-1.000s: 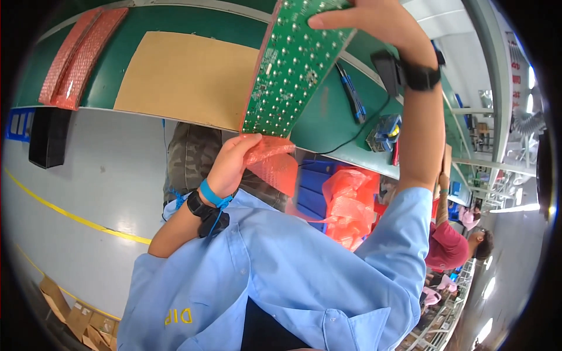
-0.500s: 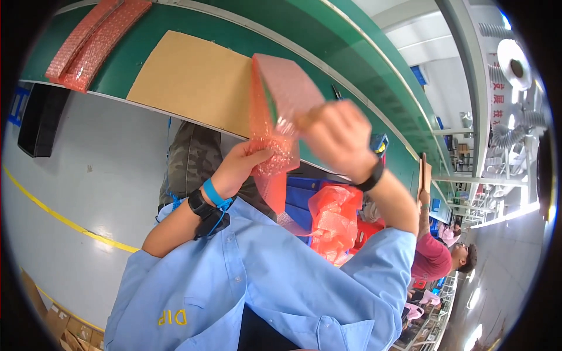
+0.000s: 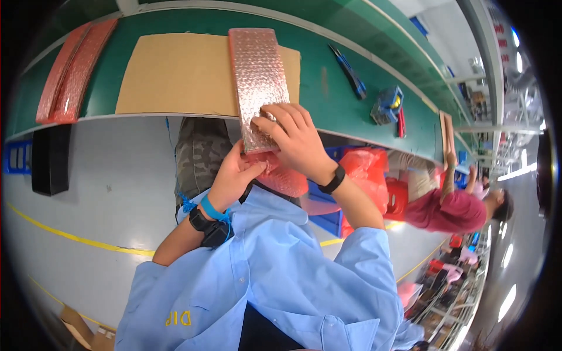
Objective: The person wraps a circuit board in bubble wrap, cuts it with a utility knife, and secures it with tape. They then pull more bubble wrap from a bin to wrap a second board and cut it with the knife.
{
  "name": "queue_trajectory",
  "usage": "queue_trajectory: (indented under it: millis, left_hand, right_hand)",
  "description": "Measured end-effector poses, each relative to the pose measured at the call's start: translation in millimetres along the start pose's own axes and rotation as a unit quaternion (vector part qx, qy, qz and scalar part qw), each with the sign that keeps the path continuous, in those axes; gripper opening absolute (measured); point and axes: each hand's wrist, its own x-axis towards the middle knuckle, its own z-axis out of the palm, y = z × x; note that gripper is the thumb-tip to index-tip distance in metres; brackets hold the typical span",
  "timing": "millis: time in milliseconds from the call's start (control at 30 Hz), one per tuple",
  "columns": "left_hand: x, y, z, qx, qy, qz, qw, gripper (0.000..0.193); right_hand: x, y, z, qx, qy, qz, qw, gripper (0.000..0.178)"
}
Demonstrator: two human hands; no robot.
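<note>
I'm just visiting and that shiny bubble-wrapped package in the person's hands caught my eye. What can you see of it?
The package is long, flat and narrow, in pinkish bubble wrap that glints over its dimpled face; its contents can't be made out. Its far part lies over a brown cardboard sheet, while its near end juts past the bench edge, with loose wrap hanging there. The right hand presses on its upper face; the left hand holds its near end.

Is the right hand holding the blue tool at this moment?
No, the right hand is on the pink bubble-wrapped package, while the blue tool lies apart on the green table.
</note>
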Motion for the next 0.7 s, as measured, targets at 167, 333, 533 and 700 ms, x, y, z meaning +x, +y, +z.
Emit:
queue_trajectory:
  millis: [167, 333, 533, 700]
  left_hand:
    - [-3.9, 10.8, -9.4, 0.037, -0.004, -0.009, 0.999, 0.064]
    - [0.3, 20.3, -5.3, 0.103, -0.033, -0.031, 0.994, 0.065]
    - [-36.6, 105.2, 30.8, 0.543, 0.02, -0.042, 0.838, 0.071]
    - [20.2, 132.9, 86.2, 0.813, -0.232, 0.212, 0.49, 0.075]
  right_hand:
    - [-39.0, -20.3, -40.3, 0.184, 0.013, 0.188, 0.965, 0.066]
    - [-91.7, -38.3, 17.7, 0.543, 0.058, 0.428, 0.72, 0.059]
    - [-104.7, -39.0, 57.4, 0.739, -0.003, 0.367, 0.566, 0.025]
    - [-98.1, -53.8, 45.3, 0.731, 0.045, 0.339, 0.59, 0.02]
